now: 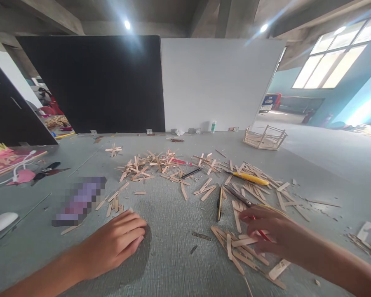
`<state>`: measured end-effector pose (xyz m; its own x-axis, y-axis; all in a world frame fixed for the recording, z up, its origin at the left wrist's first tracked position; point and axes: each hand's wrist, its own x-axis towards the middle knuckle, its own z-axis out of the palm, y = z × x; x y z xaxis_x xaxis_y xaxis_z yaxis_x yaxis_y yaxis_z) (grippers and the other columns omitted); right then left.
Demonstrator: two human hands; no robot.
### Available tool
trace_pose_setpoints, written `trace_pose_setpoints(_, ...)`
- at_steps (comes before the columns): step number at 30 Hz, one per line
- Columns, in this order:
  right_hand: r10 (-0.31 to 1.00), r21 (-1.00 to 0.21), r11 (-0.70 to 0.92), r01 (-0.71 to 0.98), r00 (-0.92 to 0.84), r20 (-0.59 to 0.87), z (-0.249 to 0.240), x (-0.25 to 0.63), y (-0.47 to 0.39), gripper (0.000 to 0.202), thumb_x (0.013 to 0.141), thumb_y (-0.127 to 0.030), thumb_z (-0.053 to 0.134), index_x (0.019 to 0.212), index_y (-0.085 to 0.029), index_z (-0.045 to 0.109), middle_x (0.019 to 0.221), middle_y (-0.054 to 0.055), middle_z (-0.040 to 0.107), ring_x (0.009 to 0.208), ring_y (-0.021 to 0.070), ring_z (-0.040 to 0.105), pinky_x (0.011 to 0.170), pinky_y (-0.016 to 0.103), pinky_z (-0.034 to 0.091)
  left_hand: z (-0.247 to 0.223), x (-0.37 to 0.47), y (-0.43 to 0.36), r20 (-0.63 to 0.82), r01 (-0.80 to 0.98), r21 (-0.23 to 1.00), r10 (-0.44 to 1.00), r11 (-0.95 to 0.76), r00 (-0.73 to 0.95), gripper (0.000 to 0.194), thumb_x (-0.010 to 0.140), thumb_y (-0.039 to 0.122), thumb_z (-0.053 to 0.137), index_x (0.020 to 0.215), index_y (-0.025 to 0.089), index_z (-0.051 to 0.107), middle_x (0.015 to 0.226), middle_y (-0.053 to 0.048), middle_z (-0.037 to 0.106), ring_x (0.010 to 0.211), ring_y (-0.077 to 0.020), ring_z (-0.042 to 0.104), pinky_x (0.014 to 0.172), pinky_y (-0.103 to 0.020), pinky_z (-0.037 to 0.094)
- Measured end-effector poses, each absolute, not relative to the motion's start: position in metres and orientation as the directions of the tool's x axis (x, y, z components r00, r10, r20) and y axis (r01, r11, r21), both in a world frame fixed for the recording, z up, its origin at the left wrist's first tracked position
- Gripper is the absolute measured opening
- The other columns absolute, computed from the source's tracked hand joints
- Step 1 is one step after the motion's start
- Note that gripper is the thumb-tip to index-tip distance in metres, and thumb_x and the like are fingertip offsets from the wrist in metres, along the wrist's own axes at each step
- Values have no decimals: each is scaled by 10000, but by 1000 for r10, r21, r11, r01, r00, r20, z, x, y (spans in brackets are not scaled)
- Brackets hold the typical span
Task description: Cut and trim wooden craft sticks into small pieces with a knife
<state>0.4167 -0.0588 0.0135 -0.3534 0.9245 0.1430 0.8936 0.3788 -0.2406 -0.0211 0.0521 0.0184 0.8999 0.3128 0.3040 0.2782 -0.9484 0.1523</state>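
My left hand (pixel 117 239) rests low over the grey table, fingers curled together; whatever they might hold is hidden. Beside its fingertips lie short wooden sticks (pixel 114 205). At the right, my right hand (pixel 266 229) is on a pair of scissors with red and yellow handles (pixel 261 231), whose dark blades (pixel 239 196) point up and left. Wooden sticks (pixel 241 253) lie loose below that hand. A dark cutter with a yellow edge (pixel 219 204) is just left of it, and a yellow cutter (pixel 250 178) lies farther back among more sticks.
A pixelated flat object (pixel 80 202) and a white mouse (pixel 2 223) lie at the left. Stick piles (pixel 154 163) spread across the middle. Behind them are a black panel, a white panel (pixel 216 82), a small glue bottle (pixel 213 126) and a stick frame (pixel 265 138).
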Motion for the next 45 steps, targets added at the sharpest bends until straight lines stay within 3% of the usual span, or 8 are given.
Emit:
trace_pose_setpoints(13, 889, 86, 311, 947, -321, 325, 3, 430, -51, 365, 931, -101, 442, 863, -236, 774, 1031, 121, 800, 915, 273, 783, 782, 384, 640, 18, -21, 52, 307, 278, 156, 314, -948, 898, 263, 1042, 90, 417, 1029, 187, 662, 982, -51, 694, 888, -203, 635, 835, -352, 509)
trace_pose_setpoints(16, 874, 55, 282, 958, -280, 397, 4, 420, -53, 332, 962, -155, 448, 869, -218, 760, 1083, 132, 797, 958, 283, 781, 819, 393, 644, 19, -19, 52, 353, 265, 163, 307, -950, 884, 263, 1044, 104, 423, 1027, 200, 667, 979, -48, 706, 891, -198, 653, 851, -341, 515)
trace_pose_setpoints(20, 869, -124, 274, 954, -191, 456, 10, 394, -61, 205, 1019, -232, 470, 1041, -234, 673, 1085, 95, 782, 954, 221, 769, 799, 314, 637, 20, -19, 51, 355, 266, 167, 310, -949, 882, 253, 1047, 115, 431, 1019, 199, 667, 969, -50, 709, 883, -199, 657, 845, -336, 510)
trace_pose_setpoints(25, 767, -83, 590, 803, -525, 369, 22, 351, -76, 220, 1016, -191, 482, 1131, -254, 659, 1041, 44, 789, 946, 199, 767, 807, 283, 622, 17, -20, 51, 310, 286, 169, 327, -943, 893, 263, 1041, 94, 410, 986, 177, 654, 955, -61, 696, 845, -204, 638, 824, -354, 491)
trace_pose_setpoints(28, 727, 12, 617, 787, -575, 376, 19, 336, -81, 346, 957, -58, 406, 1067, -220, 691, 1018, 56, 801, 922, 205, 778, 787, 286, 628, 14, -21, 51, 325, 280, 150, 315, -948, 892, 255, 1042, 102, 416, 999, 173, 656, 962, -67, 697, 859, -208, 637, 842, -359, 489)
trace_pose_setpoints(38, 797, 375, 308, 874, -452, 401, -24, 413, -58, 406, 851, -15, 420, 1143, -167, 656, 1070, 134, 791, 969, 274, 781, 752, 368, 637, 13, -22, 53, 315, 282, 148, 315, -948, 895, 248, 1039, 93, 418, 1011, 174, 651, 1002, -70, 700, 883, -215, 634, 838, -367, 484)
trace_pose_setpoints(43, 846, 370, 183, 911, -338, 413, -21, 423, -62, 347, 831, -15, 437, 1012, -189, 677, 979, 156, 784, 959, 335, 766, 729, 430, 619, 14, -20, 53, 354, 266, 137, 298, -954, 887, 238, 1016, 81, 441, 1008, 190, 653, 983, -62, 714, 880, -207, 656, 839, -357, 514)
trace_pose_setpoints(45, 867, 333, 131, 934, -271, 417, -14, 414, -65, 314, 854, -28, 427, 1002, -176, 662, 998, 173, 767, 858, 313, 766, 612, 391, 595, 14, -19, 52, 404, 242, 115, 268, -963, 874, 250, 991, 56, 441, 991, 192, 651, 955, -58, 720, 867, -203, 661, 844, -363, 530)
